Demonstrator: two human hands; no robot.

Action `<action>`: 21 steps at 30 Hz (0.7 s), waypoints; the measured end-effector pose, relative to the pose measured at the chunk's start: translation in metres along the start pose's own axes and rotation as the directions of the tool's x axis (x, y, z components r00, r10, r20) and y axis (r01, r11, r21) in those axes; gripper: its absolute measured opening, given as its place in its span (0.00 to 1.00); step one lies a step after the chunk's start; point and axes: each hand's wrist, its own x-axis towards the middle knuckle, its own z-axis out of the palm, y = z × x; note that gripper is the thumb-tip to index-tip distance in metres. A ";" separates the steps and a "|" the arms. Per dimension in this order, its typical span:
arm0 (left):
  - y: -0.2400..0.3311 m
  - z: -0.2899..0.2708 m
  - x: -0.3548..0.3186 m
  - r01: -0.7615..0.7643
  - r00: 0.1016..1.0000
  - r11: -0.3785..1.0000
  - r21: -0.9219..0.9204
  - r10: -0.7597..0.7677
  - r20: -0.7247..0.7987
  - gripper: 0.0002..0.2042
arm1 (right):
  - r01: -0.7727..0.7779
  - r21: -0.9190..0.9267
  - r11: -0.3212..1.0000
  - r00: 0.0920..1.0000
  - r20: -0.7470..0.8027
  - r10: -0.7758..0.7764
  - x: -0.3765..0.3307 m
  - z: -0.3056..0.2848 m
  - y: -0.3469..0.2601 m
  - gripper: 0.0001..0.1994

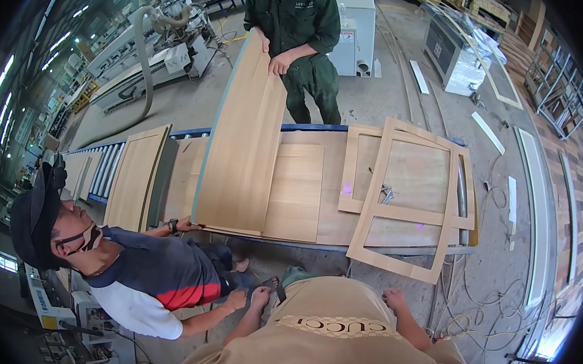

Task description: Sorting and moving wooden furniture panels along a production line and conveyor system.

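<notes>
My left hand [260, 299] hangs low in front of my body with its fingers curled. A dark strip shows beside it, and whether it is held cannot be made out. My right hand [394, 299] is loosely closed near the table's front edge, with nothing visible in it. Closest to that hand lies a wooden frame with a crossbar [361, 227], askew on a second wooden frame [350, 166]. A small metal tool [387, 194] rests within their openings. Two co-workers hold a long wooden panel [244, 131] tilted over the table, one at each end.
Beneath the panel, flat boards [297, 196] lie on the roller table [108, 169]. More panels [133, 171] are stacked at its left. The left co-worker [151, 260] stands close to my left arm. Hoses [490, 338] coil over the floor at right.
</notes>
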 end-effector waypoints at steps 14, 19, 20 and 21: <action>0.033 -0.013 -0.003 -0.007 1.000 0.996 0.086 0.004 0.031 0.14 | 0.023 0.031 0.999 1.000 0.001 -0.023 0.011 0.016 0.030 0.18; 0.017 -0.015 0.005 -0.085 0.993 0.994 0.072 0.079 0.084 0.09 | 0.074 0.016 0.997 0.997 0.008 -0.074 0.010 0.014 0.032 0.19; 0.018 -0.013 0.005 -0.065 0.994 0.996 0.065 0.059 0.089 0.09 | 0.180 -0.104 0.978 0.984 0.028 -0.178 0.013 0.011 0.035 0.19; 0.019 -0.012 0.005 -0.046 0.995 0.997 0.057 0.040 0.094 0.09 | 0.284 -0.220 0.933 0.959 0.061 -0.277 0.014 0.009 0.039 0.19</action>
